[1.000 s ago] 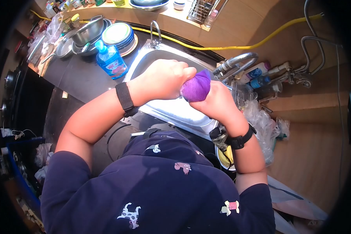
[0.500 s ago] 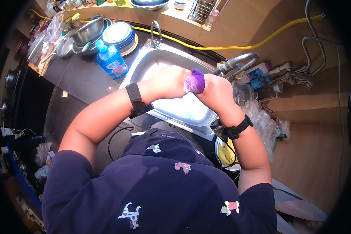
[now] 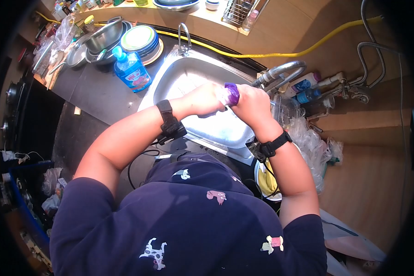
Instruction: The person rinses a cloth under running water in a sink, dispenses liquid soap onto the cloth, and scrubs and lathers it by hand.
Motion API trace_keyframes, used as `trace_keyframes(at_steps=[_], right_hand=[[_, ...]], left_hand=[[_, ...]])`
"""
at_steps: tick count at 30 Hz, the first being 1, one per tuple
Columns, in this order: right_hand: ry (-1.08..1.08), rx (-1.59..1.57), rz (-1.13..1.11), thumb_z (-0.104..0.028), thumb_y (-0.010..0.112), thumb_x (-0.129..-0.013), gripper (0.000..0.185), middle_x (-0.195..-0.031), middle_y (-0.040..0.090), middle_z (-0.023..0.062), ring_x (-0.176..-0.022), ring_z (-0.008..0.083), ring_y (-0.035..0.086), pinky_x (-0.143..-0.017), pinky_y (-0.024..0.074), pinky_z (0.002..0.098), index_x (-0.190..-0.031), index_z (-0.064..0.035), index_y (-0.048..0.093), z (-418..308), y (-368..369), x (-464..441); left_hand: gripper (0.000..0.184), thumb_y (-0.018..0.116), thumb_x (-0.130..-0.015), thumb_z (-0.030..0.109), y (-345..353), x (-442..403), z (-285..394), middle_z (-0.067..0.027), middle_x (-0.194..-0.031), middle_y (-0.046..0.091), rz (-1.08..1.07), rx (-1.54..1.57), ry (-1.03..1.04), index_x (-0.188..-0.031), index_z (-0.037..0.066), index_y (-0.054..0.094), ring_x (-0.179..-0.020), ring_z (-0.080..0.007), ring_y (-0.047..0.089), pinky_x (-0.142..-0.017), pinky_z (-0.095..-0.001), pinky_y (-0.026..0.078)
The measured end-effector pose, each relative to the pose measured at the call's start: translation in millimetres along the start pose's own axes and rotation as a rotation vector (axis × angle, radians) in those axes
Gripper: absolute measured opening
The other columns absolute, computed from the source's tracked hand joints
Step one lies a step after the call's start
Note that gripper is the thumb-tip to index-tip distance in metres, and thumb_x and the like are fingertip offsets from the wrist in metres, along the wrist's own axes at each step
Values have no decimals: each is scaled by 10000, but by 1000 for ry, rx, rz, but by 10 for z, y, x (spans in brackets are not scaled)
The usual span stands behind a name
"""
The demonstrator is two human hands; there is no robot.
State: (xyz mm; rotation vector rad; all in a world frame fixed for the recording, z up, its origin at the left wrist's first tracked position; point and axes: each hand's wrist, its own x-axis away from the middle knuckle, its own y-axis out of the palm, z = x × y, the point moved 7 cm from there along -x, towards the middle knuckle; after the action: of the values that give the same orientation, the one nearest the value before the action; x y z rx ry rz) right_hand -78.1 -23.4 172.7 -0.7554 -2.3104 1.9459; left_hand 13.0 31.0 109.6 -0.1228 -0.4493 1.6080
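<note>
Over the steel sink [image 3: 165,83], my left hand [image 3: 206,99] and my right hand [image 3: 253,105] are side by side, both closed around a purple cloth [image 3: 232,94]. Only a short, bunched part of it shows between my fists, with a pale, bright patch on its left side. My fingers hide the remainder. Beyond the hands, a thin curved tap [image 3: 185,37] rises at the sink's back edge, and a thicker metal faucet [image 3: 285,70] stands at the right.
A blue soap bottle [image 3: 132,71] stands left of the sink, near stacked plates [image 3: 140,39] and metal pans [image 3: 105,39]. A yellow hose [image 3: 280,55] runs along the back. Bottles [image 3: 307,95] and plastic bags [image 3: 303,140] crowd the right side. A yellow cloth [image 3: 267,180] lies in a basin below.
My fists have turned against each other, and the cloth between them shows smaller and more tightly bunched. My left wrist has shifted slightly right; my right hand has tilted a little.
</note>
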Motion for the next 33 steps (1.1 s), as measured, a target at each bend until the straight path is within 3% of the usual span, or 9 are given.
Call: trace_keyframes(at_steps=[3, 6, 9, 12, 15, 19, 26, 31, 33], right_hand=[[1, 11, 2, -175, 639, -658, 197, -766, 628, 97, -695, 310, 606, -620, 493, 400, -847, -119, 642, 26, 44, -17], [51, -9, 2, -185, 639, -662, 193, -775, 631, 99, -702, 309, 608, -618, 493, 397, -843, -118, 641, 47, 51, -28], [71, -58, 8, -209, 640, -669, 197, -775, 632, 99, -702, 313, 607, -616, 490, 402, -842, -115, 641, 63, 38, -34], [97, -87, 1, -202, 646, -671, 241, -799, 632, 113, -733, 327, 603, -641, 491, 401, -893, -109, 634, 156, 56, -29], [113, -209, 39, -143, 647, -671, 355, -875, 632, 136, -803, 325, 607, -704, 496, 386, -1018, -105, 590, 172, -1, -4], [174, -555, 75, -67, 703, -647, 658, -1104, 574, 139, -1024, 243, 573, -879, 438, 309, -1246, -94, 431, 224, 41, 13], [129, -860, -85, -133, 762, -596, 927, -1351, 332, 183, -1268, 314, 330, -1037, 286, 366, -1360, -57, 241, -12, 93, 39], [106, -248, -156, -439, 720, -643, 1051, -1450, 148, 158, -1358, 323, 97, -1021, 93, 619, -1398, -46, 103, 9, 77, 78], [103, -140, -119, -433, 716, -650, 1035, -1450, 156, 150, -1358, 325, 101, -1021, 94, 618, -1398, -51, 110, -42, -45, 73]], left_hand=[[220, 658, -620, 93, 31, -60, -37, -116, -730, 612, 2, 45, 120, -803, -10, 593, -667, -200, 582, -674, -308, 468], [107, 632, -671, 73, 41, -97, -114, -63, -613, 576, -7, 111, 65, -740, 10, 580, -520, -128, 541, -481, -262, 431], [125, 635, -685, 84, -1, -73, -57, -51, -622, 579, -10, 75, 101, -777, 18, 580, -504, -111, 541, -448, -246, 427], [227, 660, -674, 98, -67, 25, 20, -56, -704, 600, -63, 67, 12, -866, 16, 571, -571, -115, 561, -516, -256, 454], [436, 719, -623, 147, -198, -31, -217, -69, -858, 608, 44, -64, 80, -1022, 41, 577, -841, -148, 571, -774, -291, 443], [476, 742, -639, 110, -75, 35, -141, -46, -952, 588, -139, 184, 130, -1073, 43, 557, -909, -115, 531, -814, -276, 425], [591, 773, -664, 136, 116, 189, 108, -10, -1012, 550, -343, 607, 66, -1171, 44, 483, -918, -110, 499, -827, -258, 418], [740, 779, -638, 169, 18, 242, 514, -66, -1097, 532, -252, 300, 241, -1248, 30, 383, -1012, -138, 476, -902, -277, 390], [814, 766, -609, 134, 38, 222, 497, -90, -1120, 521, -228, 195, 224, -1281, 16, 323, -1039, -160, 473, -923, -296, 390]])
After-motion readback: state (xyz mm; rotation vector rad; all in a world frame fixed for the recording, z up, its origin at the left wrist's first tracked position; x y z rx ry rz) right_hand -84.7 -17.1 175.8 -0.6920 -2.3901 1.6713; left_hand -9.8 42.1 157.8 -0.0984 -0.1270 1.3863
